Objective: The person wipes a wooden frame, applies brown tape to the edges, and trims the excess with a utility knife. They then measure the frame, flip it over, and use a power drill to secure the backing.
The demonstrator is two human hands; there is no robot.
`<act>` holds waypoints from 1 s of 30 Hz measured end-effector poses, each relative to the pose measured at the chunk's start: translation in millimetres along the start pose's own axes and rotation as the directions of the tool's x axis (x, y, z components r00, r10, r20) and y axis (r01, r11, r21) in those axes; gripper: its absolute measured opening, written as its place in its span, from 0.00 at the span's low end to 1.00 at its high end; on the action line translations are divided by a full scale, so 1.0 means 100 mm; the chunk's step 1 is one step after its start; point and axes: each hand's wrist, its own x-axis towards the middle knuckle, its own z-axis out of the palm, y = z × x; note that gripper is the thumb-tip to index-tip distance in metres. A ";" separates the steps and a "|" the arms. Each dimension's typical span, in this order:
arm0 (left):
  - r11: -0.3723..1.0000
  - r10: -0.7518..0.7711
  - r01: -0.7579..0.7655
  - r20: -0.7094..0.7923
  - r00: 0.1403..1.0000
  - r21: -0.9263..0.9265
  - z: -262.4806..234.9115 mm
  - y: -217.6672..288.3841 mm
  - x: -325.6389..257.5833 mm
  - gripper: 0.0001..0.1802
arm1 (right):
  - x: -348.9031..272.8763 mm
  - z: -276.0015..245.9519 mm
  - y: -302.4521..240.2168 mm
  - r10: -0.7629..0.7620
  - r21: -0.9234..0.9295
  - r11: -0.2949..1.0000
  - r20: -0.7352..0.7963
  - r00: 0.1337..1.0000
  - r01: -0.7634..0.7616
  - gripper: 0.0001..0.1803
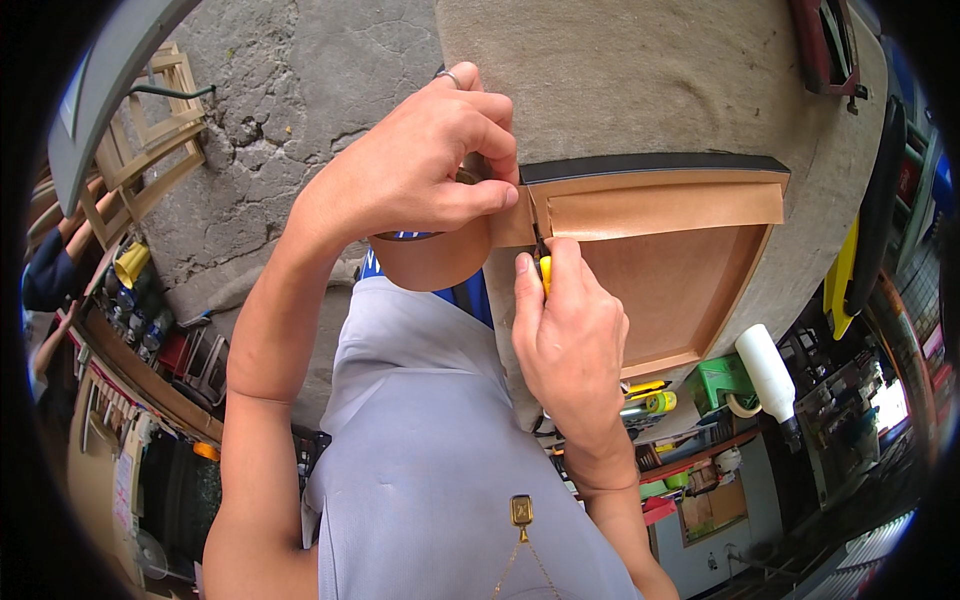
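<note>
A wooden frame (pixel 742 285) with a black outer edge and a brown backing lies on the cloth-covered table. A strip of brown tape (pixel 665 210) runs along its far side, its near edge partly lifted. My left hand (pixel 425 155) is closed on the roll of brown tape (pixel 437 263) just left of the frame, the thumb on the tape's free end. Closed round a yellow utility knife (pixel 545 275), my right hand (pixel 575 335) holds the blade against the tape at the frame's far left corner. Most of the knife's handle is hidden by the fingers.
A white bottle (pixel 765 372) and a green container (pixel 722 382) stand near the table's right side. At the far right edge sits a dark red tool (pixel 828 48). Bare wooden frames (pixel 150 140) are stacked on the concrete floor (pixel 270 110) at left.
</note>
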 end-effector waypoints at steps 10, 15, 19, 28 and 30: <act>1.000 -0.015 0.015 -0.010 1.000 0.008 0.00 0.01 0.00 0.08 | -0.11 0.02 0.04 0.037 -0.051 0.998 0.017 0.999 -0.036 0.09; 1.000 -0.008 0.008 -0.017 1.000 0.001 0.00 0.00 0.01 0.08 | -0.18 0.05 0.08 0.040 -0.042 0.998 0.007 0.999 -0.040 0.09; 1.000 -0.002 0.003 -0.012 1.000 0.013 0.00 0.00 0.01 0.09 | -0.25 0.07 0.11 0.045 -0.042 0.998 0.004 0.999 -0.045 0.09; 1.000 -0.007 0.007 -0.029 1.000 0.007 0.02 0.00 0.00 0.09 | -0.38 0.14 0.18 0.069 -0.024 0.997 0.008 0.998 -0.069 0.09; 1.000 -0.012 0.012 -0.012 1.000 0.019 0.01 0.00 0.00 0.09 | -0.40 0.14 0.19 0.070 -0.010 0.998 0.009 0.998 -0.070 0.09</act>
